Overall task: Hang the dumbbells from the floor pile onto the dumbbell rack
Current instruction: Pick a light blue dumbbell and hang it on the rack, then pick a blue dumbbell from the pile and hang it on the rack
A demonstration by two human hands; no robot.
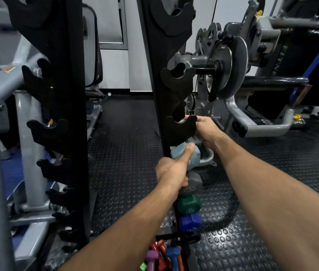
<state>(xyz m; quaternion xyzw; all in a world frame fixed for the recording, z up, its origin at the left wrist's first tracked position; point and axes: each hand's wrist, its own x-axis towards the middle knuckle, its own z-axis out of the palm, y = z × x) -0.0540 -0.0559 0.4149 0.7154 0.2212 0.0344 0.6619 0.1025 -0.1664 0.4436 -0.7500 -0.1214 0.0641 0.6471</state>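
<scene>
Both hands hold one pale blue dumbbell (186,153) beside the black dumbbell rack (166,79) — left hand (172,173) wraps its near head, thumb on top; right hand (206,127) reaches the far end (fingers hidden behind a cradle hook (180,128)). Its long axis runs away from the viewer, just below that empty hook.

**Hidden / cut off**

Right hand (205,130): fingers behind rack hook (181,127), grip unclear. Left hand (171,173) covers part of light-blue dumbbell (192,156). Floor pile (161,258) cut by bottom edge. Dumbbell markings too blurred to read.
</scene>
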